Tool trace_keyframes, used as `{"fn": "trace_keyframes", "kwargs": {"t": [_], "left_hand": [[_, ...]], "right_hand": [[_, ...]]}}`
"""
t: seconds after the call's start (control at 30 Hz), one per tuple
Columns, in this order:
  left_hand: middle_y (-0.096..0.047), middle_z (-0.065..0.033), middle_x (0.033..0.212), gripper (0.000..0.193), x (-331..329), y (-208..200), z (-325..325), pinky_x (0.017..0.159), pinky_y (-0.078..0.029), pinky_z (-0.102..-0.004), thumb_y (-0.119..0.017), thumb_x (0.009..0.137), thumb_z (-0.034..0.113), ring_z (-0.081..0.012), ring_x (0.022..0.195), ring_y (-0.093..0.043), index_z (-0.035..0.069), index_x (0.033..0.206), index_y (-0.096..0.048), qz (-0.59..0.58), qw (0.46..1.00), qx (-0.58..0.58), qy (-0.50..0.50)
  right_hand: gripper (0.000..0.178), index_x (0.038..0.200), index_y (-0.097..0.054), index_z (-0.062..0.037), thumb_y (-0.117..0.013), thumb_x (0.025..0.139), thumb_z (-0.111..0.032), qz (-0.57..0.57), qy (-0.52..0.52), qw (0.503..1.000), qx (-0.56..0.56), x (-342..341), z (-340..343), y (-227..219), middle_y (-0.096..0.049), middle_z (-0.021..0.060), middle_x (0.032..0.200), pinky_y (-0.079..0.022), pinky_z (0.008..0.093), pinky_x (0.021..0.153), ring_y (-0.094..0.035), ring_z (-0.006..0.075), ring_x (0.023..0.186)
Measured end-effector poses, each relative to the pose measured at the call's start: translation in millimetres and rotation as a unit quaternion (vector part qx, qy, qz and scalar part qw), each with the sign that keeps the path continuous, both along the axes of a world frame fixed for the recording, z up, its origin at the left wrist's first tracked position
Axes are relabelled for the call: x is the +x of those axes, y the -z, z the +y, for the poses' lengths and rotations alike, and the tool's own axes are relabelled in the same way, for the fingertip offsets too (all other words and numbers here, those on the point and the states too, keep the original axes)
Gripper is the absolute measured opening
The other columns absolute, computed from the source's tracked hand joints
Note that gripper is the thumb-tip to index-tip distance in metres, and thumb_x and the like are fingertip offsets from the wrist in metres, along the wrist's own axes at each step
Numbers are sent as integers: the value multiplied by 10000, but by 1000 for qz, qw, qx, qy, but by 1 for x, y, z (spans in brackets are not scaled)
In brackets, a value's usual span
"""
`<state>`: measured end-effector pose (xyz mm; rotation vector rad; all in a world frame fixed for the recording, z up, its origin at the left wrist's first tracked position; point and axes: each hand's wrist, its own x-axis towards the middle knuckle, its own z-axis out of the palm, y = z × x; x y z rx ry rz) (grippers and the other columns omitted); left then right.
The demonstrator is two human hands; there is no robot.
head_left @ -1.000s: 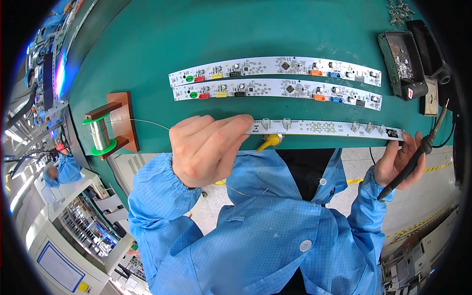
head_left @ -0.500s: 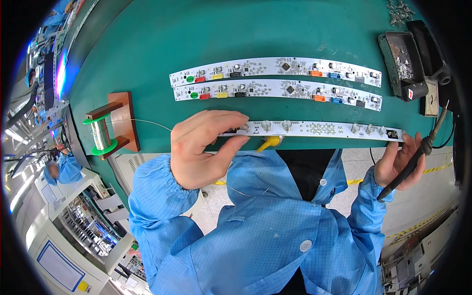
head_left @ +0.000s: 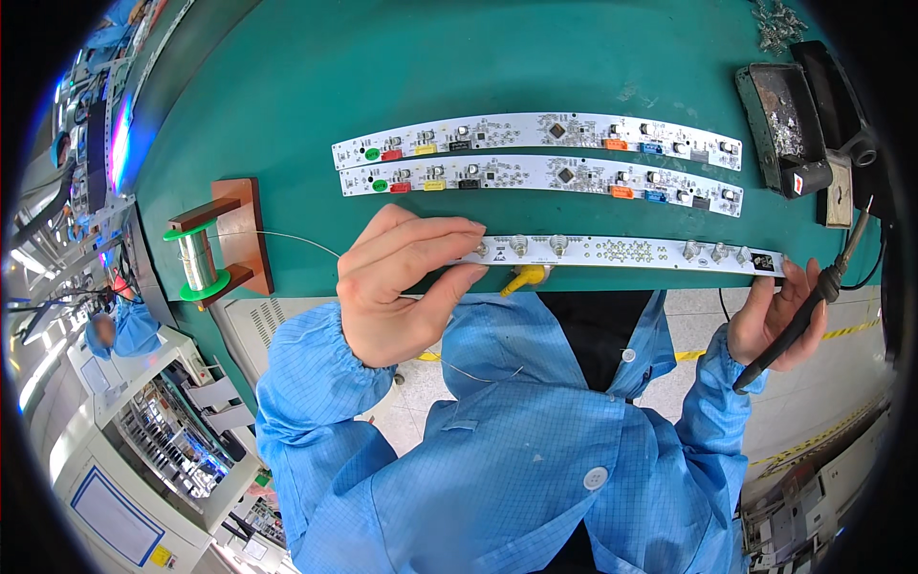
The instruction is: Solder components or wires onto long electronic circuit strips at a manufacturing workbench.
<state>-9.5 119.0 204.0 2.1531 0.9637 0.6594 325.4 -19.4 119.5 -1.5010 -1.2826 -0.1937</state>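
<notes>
My left hand (head_left: 402, 287) has its thumb and fingers closed on the left end of a long white circuit board (head_left: 612, 253), at the table's near edge. Thin solder wire (head_left: 296, 236) runs from a spool to that hand, and a loose wire end shows below it, over my sleeve. At the board's right end, my right hand (head_left: 779, 320) grips the corner between thumb and fingers. A soldering iron (head_left: 794, 335) with a black handle also rests in this hand, its tip pointing up and away. Under the board's middle sits a yellow piece (head_left: 525, 278).
Two similar white boards (head_left: 535, 131) with coloured connectors lie farther back. The solder spool (head_left: 198, 263) stands on a brown wooden holder at left. At right are a dark tray (head_left: 782, 124) of solder scraps, an iron stand (head_left: 841, 96) and a metal pile (head_left: 779, 26).
My left hand has shifted slightly right along the board, with its sleeve following. The two boards behind have moved very slightly at their left ends. The right hand and iron look unmoved.
</notes>
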Motion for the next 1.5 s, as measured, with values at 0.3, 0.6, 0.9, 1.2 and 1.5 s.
{"fn": "trace_keyframes", "kwargs": {"t": [0.3,0.6,0.9,1.2,1.5], "left_hand": [[-678,-81,910,285,3,4,-1,615,-475,-297,-735,592,-77,-224,706,-563,20,853,-678,17,997,71,10],[-671,-81,888,267,4,8,-3,604,-471,-299,-732,581,-73,-225,701,-557,9,826,-665,7,992,127,19],[-670,-83,859,266,5,12,0,579,-465,-297,-736,563,-64,-224,673,-547,7,808,-660,-5,987,160,26],[-669,-108,872,275,4,5,9,611,-458,-297,-703,582,-103,-224,715,-564,-4,832,-647,26,990,114,74],[-658,-94,842,274,2,15,9,549,-456,-294,-724,554,-51,-221,643,-548,-3,811,-640,-26,982,173,72]], "right_hand": [[696,1337,-312,-84,-597,760,181,5,0,1000,3,-1,0,0,-501,335,1193,-536,456,838,-629,311,959],[688,1339,-311,-78,-588,765,181,10,-3,1000,4,-1,0,1,-498,338,1195,-532,455,846,-625,309,968],[677,1341,-304,-84,-586,780,169,12,-6,1000,-2,-1,-1,1,-496,333,1200,-531,462,851,-621,311,976],[677,1337,-305,-76,-585,776,181,9,-1,1000,4,-2,0,0,-499,333,1189,-531,470,847,-621,312,970],[696,1336,-313,-87,-589,763,195,7,1,1000,0,-1,0,1,-499,336,1191,-531,473,842,-622,306,955]]}}
